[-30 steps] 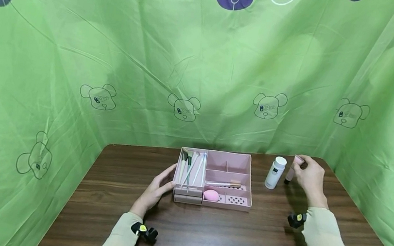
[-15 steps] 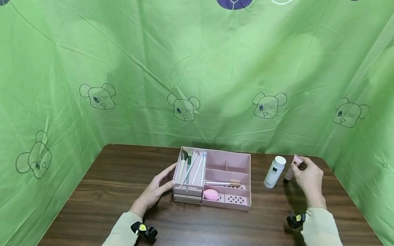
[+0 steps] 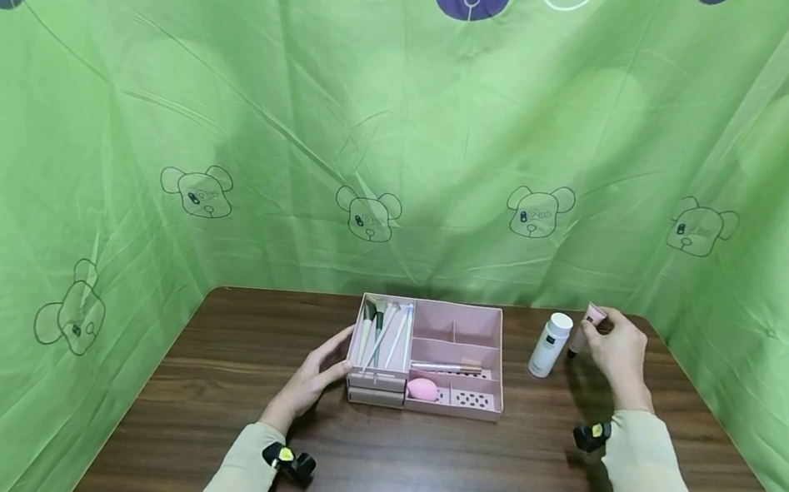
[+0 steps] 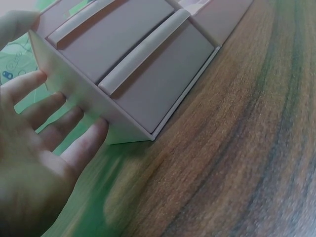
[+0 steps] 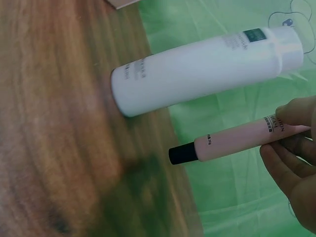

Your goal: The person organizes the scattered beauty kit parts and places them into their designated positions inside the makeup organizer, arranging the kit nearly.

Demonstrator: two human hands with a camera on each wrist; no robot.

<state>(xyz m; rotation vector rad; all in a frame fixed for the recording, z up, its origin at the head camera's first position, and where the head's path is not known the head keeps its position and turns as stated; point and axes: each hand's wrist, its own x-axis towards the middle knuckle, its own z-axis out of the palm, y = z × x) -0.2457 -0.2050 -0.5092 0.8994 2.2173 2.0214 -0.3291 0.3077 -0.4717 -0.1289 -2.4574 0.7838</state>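
My right hand (image 3: pixel 619 351) pinches a small pink squeeze tube (image 3: pixel 583 330) between thumb and fingers near its flat end. Its black cap (image 5: pixel 183 153) points down and looks raised off the table in the right wrist view. Just left of it a white bottle (image 3: pixel 550 345) stands upright. At the left side of a pink makeup organizer (image 3: pixel 462 313), my left hand (image 3: pixel 307 381) rests with fairly straight fingers against the wall and the thumb at the front corner. Several makeup brushes (image 3: pixel 379 334) lie in the organizer's top left tray.
A pink makeup sponge (image 3: pixel 423 390) sits in a front compartment, with slim brushes (image 3: pixel 446 367) in the one behind. Two drawers (image 4: pixel 160 74) face front below the brush tray. Green cloth (image 3: pixel 457 120) hangs around the brown wooden table (image 3: pixel 451 489).
My right hand has lifted the squeeze tube slightly and shifted a little left toward the bottle. The left hand and the organizer have stayed in place.
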